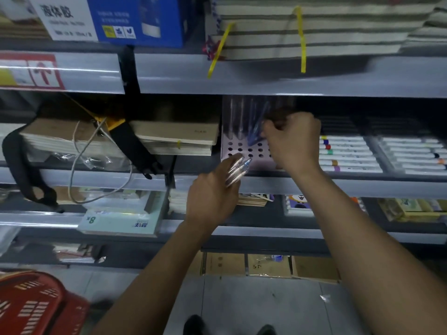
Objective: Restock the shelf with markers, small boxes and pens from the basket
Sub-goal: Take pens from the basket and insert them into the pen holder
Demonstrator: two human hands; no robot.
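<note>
Two hands working at the shelf (pixel 290 182), left hand (pixel 212 197) gripping a pen bundle (pixel 238 170) below the holed rack (pixel 244 151), right hand (pixel 294 136) pinching a blue pen (pixel 257 134) over the rack, red basket (pixel 36 305) sitting on the floor at lower left.

The blue-and-white box (pixel 108 18) on the top shelf reads "液体胶", the pale green pack (pixel 121 221) lower down shows "8x" upside down, and a red shelf tag (pixel 44 71) bears "个".
</note>
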